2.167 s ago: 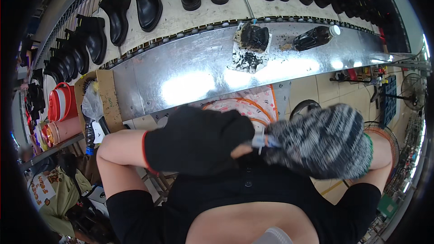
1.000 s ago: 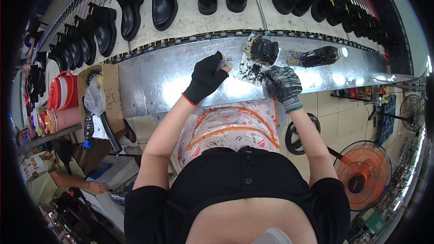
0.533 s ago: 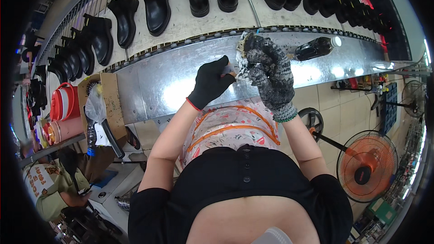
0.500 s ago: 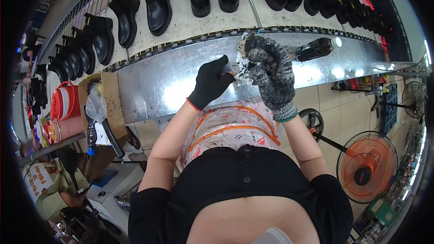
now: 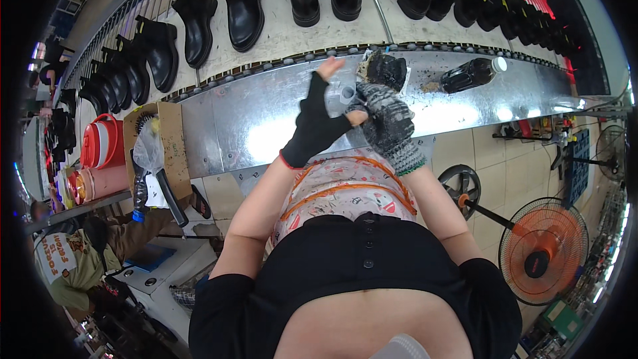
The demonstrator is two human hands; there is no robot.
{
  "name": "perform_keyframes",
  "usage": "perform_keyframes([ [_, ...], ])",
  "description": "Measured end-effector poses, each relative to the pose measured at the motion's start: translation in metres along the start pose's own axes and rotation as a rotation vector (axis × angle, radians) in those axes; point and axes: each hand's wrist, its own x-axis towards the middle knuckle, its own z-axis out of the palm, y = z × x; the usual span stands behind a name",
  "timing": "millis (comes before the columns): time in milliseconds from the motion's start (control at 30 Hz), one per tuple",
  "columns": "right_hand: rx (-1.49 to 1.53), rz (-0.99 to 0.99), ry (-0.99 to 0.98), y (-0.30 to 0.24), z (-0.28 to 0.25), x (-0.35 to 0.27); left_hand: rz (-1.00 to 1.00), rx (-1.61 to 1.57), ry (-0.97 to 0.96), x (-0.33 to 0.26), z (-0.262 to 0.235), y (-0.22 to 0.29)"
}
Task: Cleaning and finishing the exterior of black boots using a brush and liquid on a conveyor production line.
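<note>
My left hand (image 5: 318, 123), in a black glove with bare fingertips, is open above the metal ledge (image 5: 232, 113), its fingers pointing away from me. Its thumb reaches to the edge of my right hand (image 5: 387, 119). That hand wears a stained grey knitted glove; its fingers are curled, hiding whatever they may hold. Between the hands sits a small translucent whitish cup-like piece (image 5: 347, 94). Just beyond my right hand lies a black, soaked-looking lump (image 5: 387, 72) on a dirty whitish wrapping. To the right, a bottle of dark liquid (image 5: 468, 76) with a white cap lies on its side.
Black ankle boots (image 5: 240, 10) line the conveyor (image 5: 279, 36) beyond the ledge. On the left are a cardboard box (image 5: 174, 139) with a brush and plastic bag, and a red-and-white bag (image 5: 103, 143). An orange fan (image 5: 541, 249) stands at right. Another person works at lower left.
My right hand has come off the black lump and moved nearer to me. My left fingers have spread, leaving the translucent piece on the ledge. The boots have shifted slightly right in view.
</note>
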Motion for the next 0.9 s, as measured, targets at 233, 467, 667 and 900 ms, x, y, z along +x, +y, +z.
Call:
perform_keyframes([
  [233, -0.23, -0.034, -0.121, 0.002, -0.027, 0.015, -0.067, -0.04, 0.083, -0.008, -0.027, 0.015],
  [467, -0.317, -0.075, -0.062, 0.0, -0.024, 0.017, -0.132, 0.073, 0.106, -0.011, -0.024, 0.009],
  [667, -0.296, -0.042, -0.116, -0.001, -0.02, 0.016, -0.463, -0.331, 0.045, -0.01, -0.025, 0.001],
  [900, -0.278, -0.06, -0.108, 0.002, -0.015, 0.014, -0.409, -0.332, 0.028, -0.014, -0.026, -0.005],
])
